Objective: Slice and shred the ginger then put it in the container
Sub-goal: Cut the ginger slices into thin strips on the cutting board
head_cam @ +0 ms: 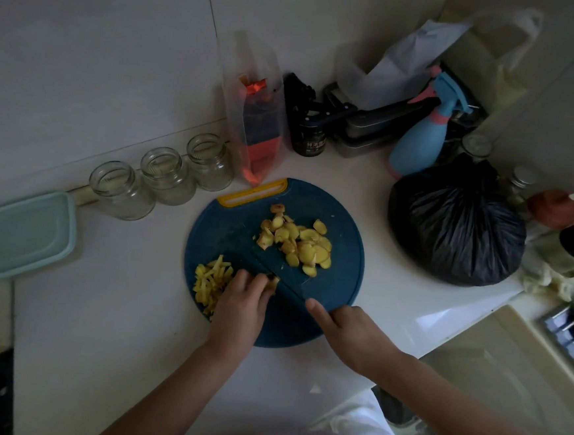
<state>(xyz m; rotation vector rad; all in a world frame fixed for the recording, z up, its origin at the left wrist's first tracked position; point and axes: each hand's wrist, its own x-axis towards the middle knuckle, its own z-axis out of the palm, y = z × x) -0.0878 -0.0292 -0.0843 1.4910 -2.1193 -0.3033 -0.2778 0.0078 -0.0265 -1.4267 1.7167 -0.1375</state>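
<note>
A: Where is the ginger at this point?
B: In three lots on the round dark-blue plastic cutting board [338, 283]. A loose pile of pale yellow ginger slices [299, 242] lies on its far right part, and a heap of thin yellow ginger shreds [210, 285] on its near left. A small stack of slices [273, 282] sits between them, under the left hand [243, 299]

A: How are the hands set?
B: The left hand has its fingers curled down, pinching that small stack against the board. The right hand [349, 328] is wrapped round the handle of the dark-bladed kitchen knife [287, 282], forefinger stretched along the spine. The blade lies just beside the left fingertips

A: How will the ginger handle?
B: I judge it light, firm and fibrous, with damp cut faces that are apt to slide, so thin slices may skate apart under the blade. It is best held from above, close to the cut, with the fingertips tucked back. The shreds look too fine to pick up singly, so scooping them on the flat of the blade would suit

A: And the container?
B: The pale green square plastic box [26, 234] well to the left, lid on, seems likeliest. But three clear glass jars [165, 177] stand open by the wall, and I cannot tell which is meant
</note>
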